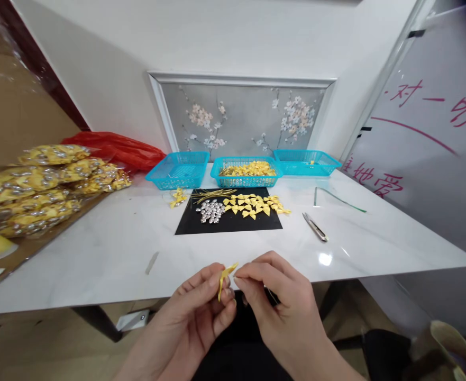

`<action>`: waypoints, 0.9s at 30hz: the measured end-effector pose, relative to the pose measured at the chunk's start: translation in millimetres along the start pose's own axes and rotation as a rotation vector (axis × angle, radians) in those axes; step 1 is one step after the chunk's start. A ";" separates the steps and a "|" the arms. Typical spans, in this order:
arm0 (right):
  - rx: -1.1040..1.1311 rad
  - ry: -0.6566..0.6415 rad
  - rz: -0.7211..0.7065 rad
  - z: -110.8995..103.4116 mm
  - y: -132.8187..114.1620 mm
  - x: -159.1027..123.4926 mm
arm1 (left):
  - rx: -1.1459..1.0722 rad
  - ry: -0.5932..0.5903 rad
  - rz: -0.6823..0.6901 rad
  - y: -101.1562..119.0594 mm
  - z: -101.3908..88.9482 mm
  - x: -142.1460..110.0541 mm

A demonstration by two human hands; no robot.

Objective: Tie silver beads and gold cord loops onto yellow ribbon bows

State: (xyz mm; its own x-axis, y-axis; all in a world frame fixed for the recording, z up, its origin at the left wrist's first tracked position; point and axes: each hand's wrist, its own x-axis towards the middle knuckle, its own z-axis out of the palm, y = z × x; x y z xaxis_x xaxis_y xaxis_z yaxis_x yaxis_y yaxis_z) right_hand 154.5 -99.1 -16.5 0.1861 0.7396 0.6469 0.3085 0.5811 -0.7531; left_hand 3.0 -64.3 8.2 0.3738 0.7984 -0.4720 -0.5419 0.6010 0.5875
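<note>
My left hand (201,312) is closed on a yellow folded ribbon flower (225,280), gripped between thumb and fingertips just in front of the table edge. Close to its right side, my right hand (284,304) is closed in a pinch, and a thin cord (271,295) shows beneath its fingers. Whether the cord passes through the flower, I cannot tell. Beyond the hands, a black mat (228,227) carries silver beads (212,211), several yellow ribbon flowers (252,203) and a bundle of thin gold cords (212,194).
Behind the mat stand a left blue basket (179,182), a middle blue basket (244,182) filled with yellow pieces, and a right blue basket (312,168). Thread snips (315,227) and a green strip (341,200) lie to the right. Bagged yellow-and-silver pieces (30,180) are piled at left.
</note>
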 end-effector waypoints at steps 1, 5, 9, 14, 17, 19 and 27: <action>-0.013 -0.005 -0.018 -0.3 -0.1 -0.4 | -0.022 0.018 -0.015 0.2 0.0 0.4; -0.050 -0.027 -0.085 -1.2 -1.1 -1.3 | -0.051 0.044 -0.026 0.6 2.5 2.1; -0.073 -0.003 -0.155 -0.3 -3.4 0.5 | -0.047 0.081 -0.006 0.6 7.3 1.3; -0.095 -0.011 -0.146 1.7 -4.7 1.8 | -0.044 0.071 -0.001 0.3 9.2 0.0; -0.091 -0.015 -0.142 2.6 -4.4 1.5 | -0.046 0.063 0.004 0.4 7.0 0.3; -0.087 -0.015 -0.146 2.8 -4.3 1.2 | -0.053 0.074 0.003 0.4 5.5 0.5; -0.101 -0.019 -0.150 2.4 -3.8 0.5 | -0.057 0.066 0.000 -1.1 5.8 1.4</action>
State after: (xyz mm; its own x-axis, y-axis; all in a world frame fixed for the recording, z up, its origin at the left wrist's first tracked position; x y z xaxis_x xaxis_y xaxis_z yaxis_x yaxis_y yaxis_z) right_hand 151.2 -100.1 -13.6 0.1136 0.6543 0.7476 0.4240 0.6486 -0.6321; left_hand 8.5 -63.7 10.7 0.3249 0.7930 -0.5153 -0.5844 0.5967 0.5499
